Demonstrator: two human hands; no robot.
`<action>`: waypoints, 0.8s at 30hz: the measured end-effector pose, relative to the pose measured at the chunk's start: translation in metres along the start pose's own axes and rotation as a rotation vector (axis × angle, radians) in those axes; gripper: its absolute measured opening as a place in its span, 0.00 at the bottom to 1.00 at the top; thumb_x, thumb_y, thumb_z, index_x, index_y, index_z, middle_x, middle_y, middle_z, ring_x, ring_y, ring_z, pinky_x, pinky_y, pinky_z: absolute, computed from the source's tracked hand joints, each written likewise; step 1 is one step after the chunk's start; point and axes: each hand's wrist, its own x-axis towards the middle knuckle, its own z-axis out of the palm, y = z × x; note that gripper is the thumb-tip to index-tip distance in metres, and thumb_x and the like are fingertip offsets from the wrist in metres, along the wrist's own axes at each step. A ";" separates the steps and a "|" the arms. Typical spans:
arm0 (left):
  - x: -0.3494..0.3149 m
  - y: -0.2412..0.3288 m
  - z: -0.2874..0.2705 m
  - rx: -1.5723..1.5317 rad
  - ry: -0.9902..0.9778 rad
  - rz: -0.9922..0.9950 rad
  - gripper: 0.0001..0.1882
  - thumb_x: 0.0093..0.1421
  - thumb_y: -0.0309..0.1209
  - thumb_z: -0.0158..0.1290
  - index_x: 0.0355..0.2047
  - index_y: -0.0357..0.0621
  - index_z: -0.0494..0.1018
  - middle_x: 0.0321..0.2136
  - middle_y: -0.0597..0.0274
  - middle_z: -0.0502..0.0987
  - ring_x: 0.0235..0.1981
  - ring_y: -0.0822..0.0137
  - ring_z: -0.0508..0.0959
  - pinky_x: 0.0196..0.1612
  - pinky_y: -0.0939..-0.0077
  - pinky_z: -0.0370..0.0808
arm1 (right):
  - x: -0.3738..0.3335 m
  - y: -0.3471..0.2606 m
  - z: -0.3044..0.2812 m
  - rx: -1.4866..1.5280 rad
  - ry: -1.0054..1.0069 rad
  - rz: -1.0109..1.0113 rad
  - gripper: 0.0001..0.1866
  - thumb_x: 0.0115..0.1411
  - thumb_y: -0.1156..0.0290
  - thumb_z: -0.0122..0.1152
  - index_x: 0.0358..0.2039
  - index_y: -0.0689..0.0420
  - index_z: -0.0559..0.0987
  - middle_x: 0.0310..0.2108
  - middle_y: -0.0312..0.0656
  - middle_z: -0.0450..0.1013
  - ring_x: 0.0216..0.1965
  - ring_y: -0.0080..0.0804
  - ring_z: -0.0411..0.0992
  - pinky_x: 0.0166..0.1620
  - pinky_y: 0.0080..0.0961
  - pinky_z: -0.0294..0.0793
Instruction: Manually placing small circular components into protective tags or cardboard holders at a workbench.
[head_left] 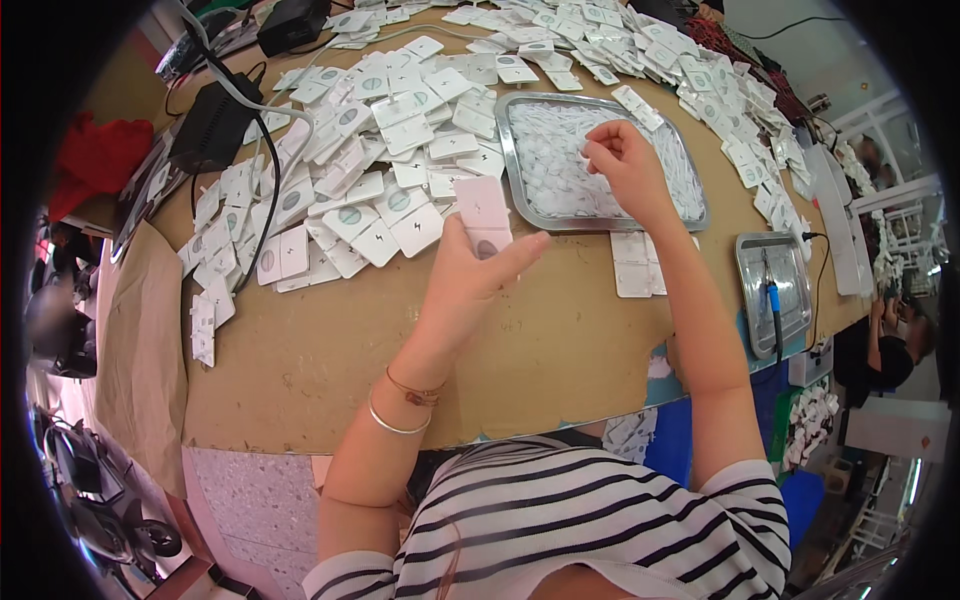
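Note:
My left hand (462, 270) grips a white two-part plastic panel (483, 200) upright, with the thumb stretched out to the right. The panel carries a small dark mark on its upper half and a grey disc lower down. Over a shallow metal tray (522, 208) hangs my right hand (630, 170), its thumb and index finger pinched together. Whatever sits between those fingertips is too small to make out. Many small white translucent pieces (550, 160) fill the tray. To its left spreads a big pile of similar white panels (400, 130).
More white panels (700, 85) heap along the far right, and a few (632, 268) lie below the tray. A blue-handled soldering iron (774, 300) rests in a second metal tray (745, 300) at right. Black power boxes (212, 122) with cables stand at left. Another person (890, 350) sits far right.

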 end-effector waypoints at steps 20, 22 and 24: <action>-0.015 0.002 0.019 -0.354 -0.333 -0.066 0.18 0.63 0.31 0.37 0.45 0.29 0.67 0.39 0.54 0.74 0.37 0.66 0.78 0.40 0.72 0.79 | -0.102 -0.040 0.035 0.336 0.008 0.061 0.07 0.49 0.73 0.63 0.26 0.63 0.76 0.41 0.41 0.68 0.22 0.15 0.67 0.21 0.15 0.71; -0.016 0.000 0.020 -0.335 -0.329 -0.054 0.18 0.63 0.32 0.37 0.45 0.30 0.67 0.39 0.54 0.74 0.37 0.66 0.78 0.40 0.72 0.79 | -0.104 -0.042 0.037 0.359 0.012 0.074 0.08 0.49 0.73 0.63 0.28 0.63 0.75 0.38 0.40 0.70 0.22 0.14 0.66 0.22 0.15 0.71; -0.019 0.000 0.020 -0.153 -0.284 0.064 0.17 0.63 0.32 0.37 0.42 0.28 0.67 0.38 0.53 0.74 0.35 0.67 0.78 0.37 0.73 0.77 | -0.107 -0.050 0.037 0.394 0.005 0.238 0.12 0.49 0.73 0.63 0.33 0.63 0.72 0.32 0.39 0.71 0.24 0.15 0.66 0.25 0.15 0.69</action>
